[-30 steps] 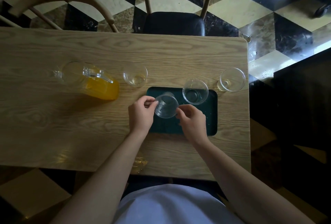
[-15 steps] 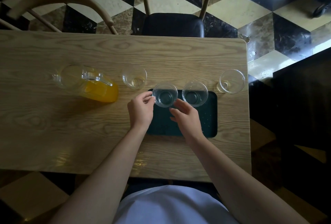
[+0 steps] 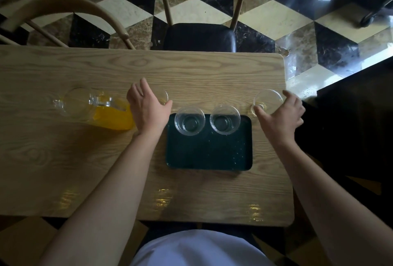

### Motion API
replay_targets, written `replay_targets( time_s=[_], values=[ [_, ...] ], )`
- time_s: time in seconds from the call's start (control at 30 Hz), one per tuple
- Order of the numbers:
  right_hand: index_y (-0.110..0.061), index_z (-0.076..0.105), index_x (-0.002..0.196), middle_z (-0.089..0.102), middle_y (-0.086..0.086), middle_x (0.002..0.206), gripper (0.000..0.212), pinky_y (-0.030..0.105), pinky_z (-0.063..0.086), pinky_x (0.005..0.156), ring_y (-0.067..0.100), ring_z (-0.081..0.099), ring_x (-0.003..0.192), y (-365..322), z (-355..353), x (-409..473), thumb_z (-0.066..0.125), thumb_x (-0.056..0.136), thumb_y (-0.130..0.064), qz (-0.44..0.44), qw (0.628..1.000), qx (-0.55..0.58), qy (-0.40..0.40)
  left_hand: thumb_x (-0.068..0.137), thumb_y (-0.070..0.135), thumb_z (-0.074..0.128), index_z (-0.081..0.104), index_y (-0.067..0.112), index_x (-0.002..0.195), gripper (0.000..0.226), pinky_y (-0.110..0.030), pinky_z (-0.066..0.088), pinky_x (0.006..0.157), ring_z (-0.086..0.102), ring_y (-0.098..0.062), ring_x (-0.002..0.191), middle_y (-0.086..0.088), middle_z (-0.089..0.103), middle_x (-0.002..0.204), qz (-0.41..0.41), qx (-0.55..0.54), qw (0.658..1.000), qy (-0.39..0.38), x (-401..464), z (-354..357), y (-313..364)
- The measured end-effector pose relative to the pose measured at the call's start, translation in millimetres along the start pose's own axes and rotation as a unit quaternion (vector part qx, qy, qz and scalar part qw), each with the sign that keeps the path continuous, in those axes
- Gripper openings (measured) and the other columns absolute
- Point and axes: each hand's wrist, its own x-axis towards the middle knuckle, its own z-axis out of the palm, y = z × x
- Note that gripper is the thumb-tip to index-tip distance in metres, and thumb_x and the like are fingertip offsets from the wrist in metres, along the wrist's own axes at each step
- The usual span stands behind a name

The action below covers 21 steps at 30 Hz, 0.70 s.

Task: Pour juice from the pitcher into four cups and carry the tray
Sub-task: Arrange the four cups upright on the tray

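Two clear empty cups [image 3: 190, 120] [image 3: 225, 119] stand side by side on the far edge of the dark green tray [image 3: 209, 153]. My left hand [image 3: 146, 106] is spread over a third clear cup [image 3: 165, 96] on the table left of the tray, hiding most of it. My right hand [image 3: 282, 114] curls with fingers apart around a fourth cup [image 3: 267, 100] on the table right of the tray. Both of these cups rest on the wood. The glass pitcher [image 3: 95, 108], holding orange juice, stands left of my left hand.
The wooden table [image 3: 85, 159] ends just right of the fourth cup. A chair with a black seat [image 3: 200, 37] faces me across the table, and a curved wooden chair back [image 3: 63, 8] is at the far left. A dark counter [image 3: 350, 116] stands to the right.
Both hands let go of the cup they set upright on the tray beside the other one. The left hand moved out to the left cup, the right hand to the right cup.
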Motion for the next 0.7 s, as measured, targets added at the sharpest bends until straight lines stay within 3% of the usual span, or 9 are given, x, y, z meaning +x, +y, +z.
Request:
replay_targets(
  time_s=[0.1,0.37,0.57,0.7],
  values=[
    [-0.016,0.027,0.153,0.032,0.009,0.157,0.104,0.059,0.026,0.113,0.033,0.028,0.145,8.9,4.3,22.9,0.080,0.072,-0.053,-0.015,0.996,-0.070,-0.050,0.075,0.041,0.082,0.018,0.016,0.154,0.105,-0.050,0.044,0.105,0.033,-0.041,0.139,-0.019,0.024,0.158,-0.037,0.019,0.996,-0.079,12.7,0.2,2.8],
    [-0.023,0.029,0.151,0.043,0.009,0.149,0.096,0.056,0.029,0.109,0.033,0.039,0.137,17.5,12.8,43.7,0.074,0.072,-0.052,-0.062,0.984,-0.128,-0.105,0.074,0.034,0.085,0.029,0.021,0.150,0.095,-0.049,0.049,0.093,0.043,-0.038,0.129,-0.015,0.039,0.148,-0.026,0.047,0.992,-0.112,23.1,-1.0,2.6],
    [-0.019,0.031,0.150,0.044,0.010,0.147,0.094,0.055,0.030,0.108,0.033,0.041,0.134,15.1,4.9,28.9,0.074,0.073,-0.050,-0.078,0.988,-0.117,-0.065,0.073,0.039,0.083,0.028,0.019,0.149,0.096,-0.045,0.051,0.088,0.044,-0.038,0.124,-0.018,0.040,0.144,0.008,0.035,0.998,-0.047,9.6,-10.9,7.8],
    [-0.020,0.032,0.149,0.045,0.006,0.147,0.092,0.050,0.029,0.108,0.028,0.040,0.135,2.2,-14.7,-2.1,0.074,0.073,-0.050,-0.115,0.990,-0.074,-0.021,0.073,0.040,0.082,0.031,0.012,0.149,0.096,-0.046,0.048,0.096,0.046,-0.038,0.123,-0.020,0.046,0.140,0.070,-0.005,0.997,0.034,-20.7,-31.0,16.7]
  ],
)
